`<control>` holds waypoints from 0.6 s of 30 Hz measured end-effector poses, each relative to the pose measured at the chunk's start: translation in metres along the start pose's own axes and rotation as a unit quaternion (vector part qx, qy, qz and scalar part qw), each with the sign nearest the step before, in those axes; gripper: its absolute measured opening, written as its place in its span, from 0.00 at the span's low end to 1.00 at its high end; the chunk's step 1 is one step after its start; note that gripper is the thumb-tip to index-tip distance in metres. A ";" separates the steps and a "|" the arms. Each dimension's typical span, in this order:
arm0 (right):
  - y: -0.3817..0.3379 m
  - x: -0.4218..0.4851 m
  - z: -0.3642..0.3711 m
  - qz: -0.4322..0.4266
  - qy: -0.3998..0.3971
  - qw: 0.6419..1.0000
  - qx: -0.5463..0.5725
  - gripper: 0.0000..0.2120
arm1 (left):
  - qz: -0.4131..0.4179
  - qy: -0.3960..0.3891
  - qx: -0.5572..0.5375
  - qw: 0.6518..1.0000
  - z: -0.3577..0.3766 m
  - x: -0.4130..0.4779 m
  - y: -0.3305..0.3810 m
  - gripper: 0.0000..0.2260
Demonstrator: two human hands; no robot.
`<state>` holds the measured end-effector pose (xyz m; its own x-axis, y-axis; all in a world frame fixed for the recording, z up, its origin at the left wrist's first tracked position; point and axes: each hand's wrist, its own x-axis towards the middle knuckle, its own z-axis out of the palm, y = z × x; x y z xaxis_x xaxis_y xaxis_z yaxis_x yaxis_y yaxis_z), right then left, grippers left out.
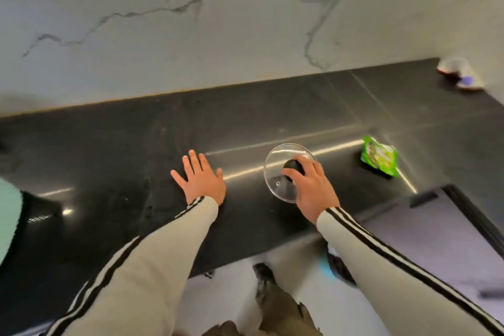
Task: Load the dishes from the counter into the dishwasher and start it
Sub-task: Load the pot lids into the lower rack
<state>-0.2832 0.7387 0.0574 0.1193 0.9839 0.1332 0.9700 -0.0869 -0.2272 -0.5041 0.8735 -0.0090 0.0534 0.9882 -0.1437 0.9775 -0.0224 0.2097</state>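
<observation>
Losing both striped sleeves (pixel 152 267) at the lower edge; resting left hand (pixel 201 179) flat, fingers spread, on dark counter (pixel 109 144); gripping with right hand (pixel 312 188) the half-hidden black knob (pixel 293 166) of the glass lid (pixel 276 179), lying on the counter apart from the left hand; blurring small objects (pixel 461 73) at far corner
</observation>
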 end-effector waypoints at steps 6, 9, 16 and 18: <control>0.017 -0.177 -0.004 0.265 0.079 0.961 -0.032 0.25 | 0.305 -0.001 0.042 0.951 0.027 -0.100 0.068 0.30; 0.019 -0.275 0.002 0.388 0.109 0.915 -0.024 0.25 | 0.467 -0.039 0.064 0.881 0.054 -0.171 0.110 0.30; -0.029 -0.493 0.019 0.648 0.071 0.758 0.028 0.29 | 0.718 -0.147 0.139 0.666 0.130 -0.358 0.150 0.31; -0.051 -0.543 0.023 0.705 0.074 0.704 0.051 0.28 | 0.762 -0.171 0.167 0.602 0.144 -0.409 0.150 0.31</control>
<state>-0.4022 0.2120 -0.0260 0.9758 -0.0963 -0.1963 -0.1534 -0.9413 -0.3008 -0.3499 0.4444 -0.0583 0.9228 -0.3063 -0.2337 -0.2765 -0.9489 0.1519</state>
